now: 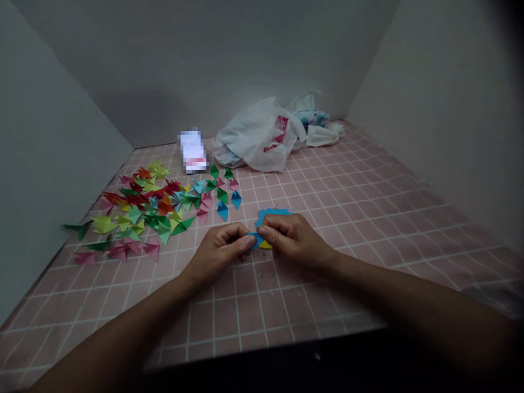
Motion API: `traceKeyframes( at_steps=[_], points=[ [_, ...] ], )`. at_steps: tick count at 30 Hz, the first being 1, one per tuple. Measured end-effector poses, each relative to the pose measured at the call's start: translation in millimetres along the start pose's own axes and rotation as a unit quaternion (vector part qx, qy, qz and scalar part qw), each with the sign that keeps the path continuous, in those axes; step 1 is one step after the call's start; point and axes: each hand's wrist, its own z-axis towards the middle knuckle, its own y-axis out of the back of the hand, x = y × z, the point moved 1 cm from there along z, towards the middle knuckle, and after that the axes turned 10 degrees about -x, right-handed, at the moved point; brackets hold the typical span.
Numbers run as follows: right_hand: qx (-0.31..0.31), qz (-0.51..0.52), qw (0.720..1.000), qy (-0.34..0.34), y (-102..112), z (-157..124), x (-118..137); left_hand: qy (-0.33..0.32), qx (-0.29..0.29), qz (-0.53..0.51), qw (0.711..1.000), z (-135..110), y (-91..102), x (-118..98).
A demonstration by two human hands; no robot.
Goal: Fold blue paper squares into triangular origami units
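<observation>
A small folded piece of blue origami paper (256, 238) is pinched between my two hands, above the pink checked tablecloth. My left hand (225, 246) grips its left end between thumb and bent fingers. On its right side, my right hand (292, 240) is closed with thumb against forefinger. Just behind my right hand lies a stack of blue paper sheets (272, 213), partly covered by that hand. A bit of yellow paper (266, 245) shows below the fingers. To the left spreads a large group of folded paper cranes (151, 221) in many colours.
A lit phone (193, 153) stands at the back left, its screen blurred. White plastic bags (262, 134) with red print lie against the back wall. Pale walls enclose the tablecloth (368, 207) at the left, back and right. Several blue and green folded pieces (222, 210) sit beside the cranes.
</observation>
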Motion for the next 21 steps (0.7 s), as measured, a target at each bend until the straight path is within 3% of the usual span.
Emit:
traceKeyframes(
  at_steps=[3, 8, 12, 15, 18, 21],
  points=[
    [-0.006, 0.019, 1.0, -0.018, -0.5, 0.1, -2.1, -0.01, -0.005, 0.01, 1.0, 1.2, -0.1, -1.2],
    [0.032, 0.026, 0.999, 0.001, -2.4, 1.5, -6.3, -0.032, -0.015, 0.018, 0.999, 2.2, -1.4, -3.1],
    [-0.03, 0.134, 0.985, -0.104, -5.5, -0.9, -9.2, 0.018, -0.062, -0.048, 0.997, -0.1, -3.7, 1.1],
    [-0.025, 0.21, 0.964, -0.163, -10.0, -1.9, -12.0, 0.05, -0.111, -0.081, 0.989, -0.6, -5.5, 5.6],
    [0.018, 0.219, 0.961, -0.169, -13.6, -3.5, -13.0, 0.036, -0.089, -0.062, 0.993, -0.9, -7.6, 4.0],
    [0.01, 0.209, 0.965, -0.157, -14.3, -7.4, -11.1, -0.017, -0.055, 0.002, 0.998, -2.6, -8.3, -2.1]
  ],
)
